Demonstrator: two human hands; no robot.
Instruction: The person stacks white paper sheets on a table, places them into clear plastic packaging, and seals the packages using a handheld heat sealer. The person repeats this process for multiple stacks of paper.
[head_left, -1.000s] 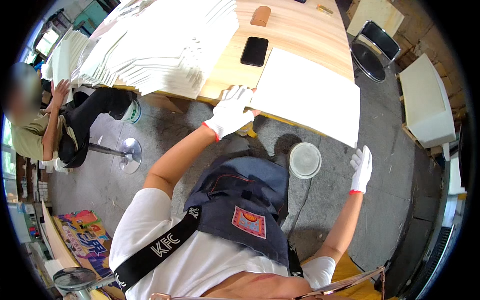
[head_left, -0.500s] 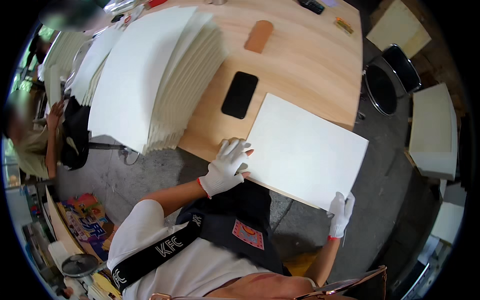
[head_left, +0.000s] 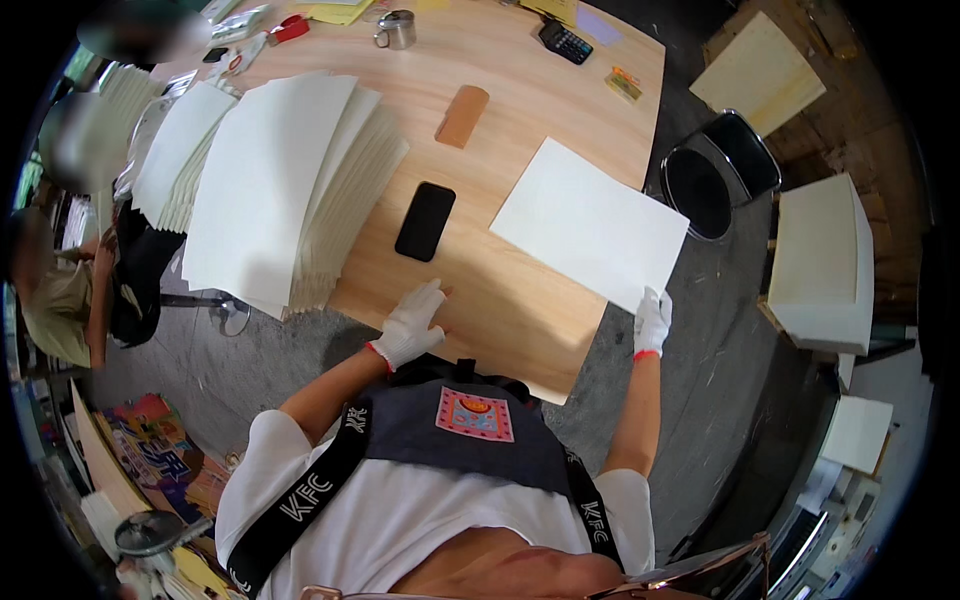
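A large white sheet of board or paper [head_left: 595, 222] lies across the right side of the wooden table [head_left: 500, 330], jutting past the table's right edge. My right hand [head_left: 653, 320], in a white glove with a red cuff, grips the sheet's near right corner; its thumb is partly hidden. At the table's near left edge is my left hand [head_left: 410, 325], gloved alike with bare fingertips, fingers apart and nothing in them. Beyond it lies a black smartphone [head_left: 425, 221]. To its left rises a thick fanned stack of white sheets [head_left: 265, 180].
Farther back on the table are a brown flat piece [head_left: 462, 116], a metal mug [head_left: 398, 31], a calculator [head_left: 566, 42] and red tape [head_left: 290, 28]. A black chair [head_left: 710, 180] stands right of the table. Another person [head_left: 65, 290] sits at far left.
The white sheet has slid farther away over the table, with my right hand still at its corner. My left hand has come off the sheet's left edge. The whole view has shifted.
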